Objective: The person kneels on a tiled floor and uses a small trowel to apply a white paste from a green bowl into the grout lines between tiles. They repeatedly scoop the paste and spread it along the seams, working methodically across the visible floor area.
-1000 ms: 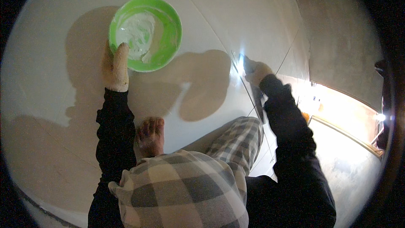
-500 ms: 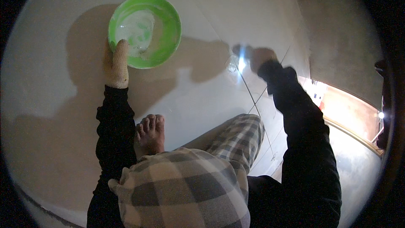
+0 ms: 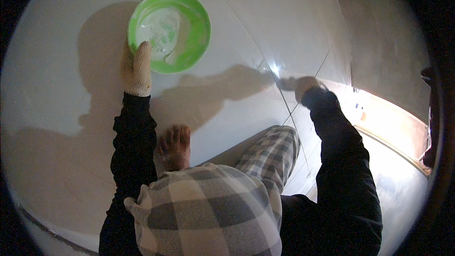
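Holding the green bowl (image 3: 198, 33) at its near left side, your left hand (image 3: 136, 71) wears a pale knit glove; the thumb laps over the rim onto the inner wall, while the other fingers are mostly hidden outside and below it. The bowl sits out in front of you, toward the upper left of the view, its open mouth facing up at you. Inside it, white paste (image 3: 161, 31) is smeared across the bottom and up the left part of the wall, with green showing through in patches.

Your right hand (image 3: 307, 86) is well apart from the bowl, low over the tiled floor (image 3: 237, 118), near the spot where two dark joint lines (image 3: 287, 104) cross. It is blurred, with a greyish shape at its fingertips, so you cannot tell whether it grips something or is clenched. Just beyond those fingertips, a bright glare (image 3: 275, 68) shines on the tile along the joint.

Black sleeves (image 3: 135, 147) cover both your arms. Your bare foot (image 3: 175, 148) rests on the floor beside the left sleeve, and checked trousers (image 3: 208, 204) cover your bent legs. A long shadow (image 3: 199, 92) stretches over the tiles between your hands, and a brightly lit strip (image 3: 393, 116) lies off to the right.
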### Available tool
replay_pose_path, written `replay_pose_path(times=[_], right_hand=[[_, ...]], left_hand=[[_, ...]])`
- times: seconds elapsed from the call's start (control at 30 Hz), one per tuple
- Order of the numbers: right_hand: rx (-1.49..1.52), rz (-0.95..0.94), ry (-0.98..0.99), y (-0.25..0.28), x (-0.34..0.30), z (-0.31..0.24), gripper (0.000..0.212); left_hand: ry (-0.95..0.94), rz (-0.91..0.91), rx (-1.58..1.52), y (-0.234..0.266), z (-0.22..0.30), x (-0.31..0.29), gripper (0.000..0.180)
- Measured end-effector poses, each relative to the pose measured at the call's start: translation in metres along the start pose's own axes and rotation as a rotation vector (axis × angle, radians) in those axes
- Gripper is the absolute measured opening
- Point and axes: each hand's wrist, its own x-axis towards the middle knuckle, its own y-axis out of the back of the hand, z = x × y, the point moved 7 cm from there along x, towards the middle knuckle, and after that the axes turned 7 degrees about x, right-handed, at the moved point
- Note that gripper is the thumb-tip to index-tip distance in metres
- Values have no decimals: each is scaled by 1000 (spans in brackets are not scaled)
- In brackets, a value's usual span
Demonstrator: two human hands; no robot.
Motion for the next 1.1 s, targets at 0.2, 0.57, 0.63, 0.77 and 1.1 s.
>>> replay_pose_path(times=[0.2, 0.57, 0.63, 0.77, 1.1], right_hand=[[47, 612, 246, 126, 20, -56, 57], [-37, 49, -43, -24, -17, -40, 33], [33, 212, 14, 1, -7, -40, 30], [139, 545, 36, 78, 24, -51, 28], [114, -85, -37, -29, -26, -18, 59]], left_hand=[[14, -3, -93, 0, 2, -4, 52], [-16, 5, -1, 4, 1, -9, 49], [-22, 24, 25, 5, 3, -11, 49], [-8, 23, 46, 9, 7, -14, 48], [34, -34, 20, 15, -5, 4, 53]])
